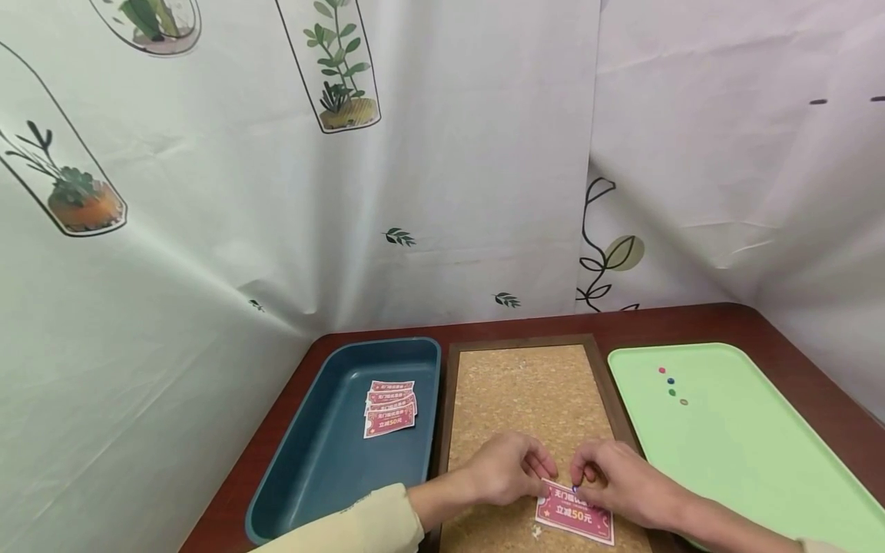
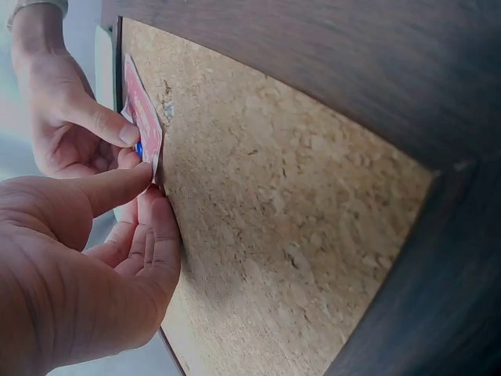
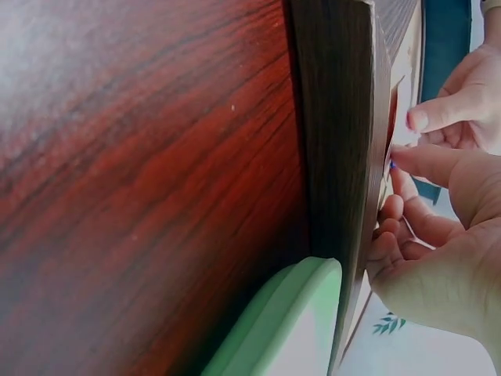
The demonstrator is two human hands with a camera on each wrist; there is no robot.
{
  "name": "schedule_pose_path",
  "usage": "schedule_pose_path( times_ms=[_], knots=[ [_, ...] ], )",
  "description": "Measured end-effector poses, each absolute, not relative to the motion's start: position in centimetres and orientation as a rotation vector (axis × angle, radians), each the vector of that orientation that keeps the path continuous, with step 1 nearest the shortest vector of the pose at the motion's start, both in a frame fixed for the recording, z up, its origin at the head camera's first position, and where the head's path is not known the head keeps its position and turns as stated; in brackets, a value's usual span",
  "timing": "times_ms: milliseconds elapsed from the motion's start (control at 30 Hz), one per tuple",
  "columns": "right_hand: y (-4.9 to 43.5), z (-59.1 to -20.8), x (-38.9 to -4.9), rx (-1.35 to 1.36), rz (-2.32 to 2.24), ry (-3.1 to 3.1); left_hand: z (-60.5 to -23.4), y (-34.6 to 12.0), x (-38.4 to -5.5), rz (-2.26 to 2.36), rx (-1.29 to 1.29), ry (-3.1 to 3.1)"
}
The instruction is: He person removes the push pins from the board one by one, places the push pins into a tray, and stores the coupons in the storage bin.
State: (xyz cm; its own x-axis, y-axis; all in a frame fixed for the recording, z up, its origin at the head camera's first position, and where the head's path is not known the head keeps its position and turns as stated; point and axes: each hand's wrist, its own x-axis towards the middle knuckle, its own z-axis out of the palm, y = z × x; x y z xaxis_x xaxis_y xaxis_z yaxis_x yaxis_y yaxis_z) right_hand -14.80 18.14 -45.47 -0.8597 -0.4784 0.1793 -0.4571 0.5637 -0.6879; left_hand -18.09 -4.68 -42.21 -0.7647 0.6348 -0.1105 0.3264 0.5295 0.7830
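A pink printed coupon [image 1: 575, 516] lies at a slight tilt over the near part of the cork board [image 1: 522, 407]. Thumb and fingers of my left hand [image 1: 510, 470] pinch it by its upper left corner. My right hand [image 1: 622, 482] holds a small blue pushpin [image 2: 139, 149] between thumb and forefinger, right at the coupon's top edge. From the left wrist view, the coupon's edge stands slightly off the cork beside my left fingertips. In the right wrist view, the coupon is seen nearly edge-on and the pin is mostly covered by the right fingers.
On the left stands a dark blue tray [image 1: 311, 461] with several overlapping coupons [image 1: 389, 422]. To the right, a light green tray [image 1: 740, 438] bears several coloured pushpins [image 1: 671, 381]. A brown wooden frame [image 1: 600, 369] borders the board. Behind the table hangs a white printed cloth [image 1: 470, 169].
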Motion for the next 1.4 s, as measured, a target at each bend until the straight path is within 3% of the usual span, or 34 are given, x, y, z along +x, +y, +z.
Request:
schedule_pose_path(
  times_ms=[767, 1400],
  knots=[
    [17.98, -45.43, -15.05, -0.727, -1.173, 2.716, -42.61, -4.54, -18.06, 1.125, 0.754, 2.407],
    [18.00, -45.78, -15.21, -0.879, -1.186, 2.792, -42.34, -4.56, -17.85, 1.113, 0.736, 2.410]
  ],
)
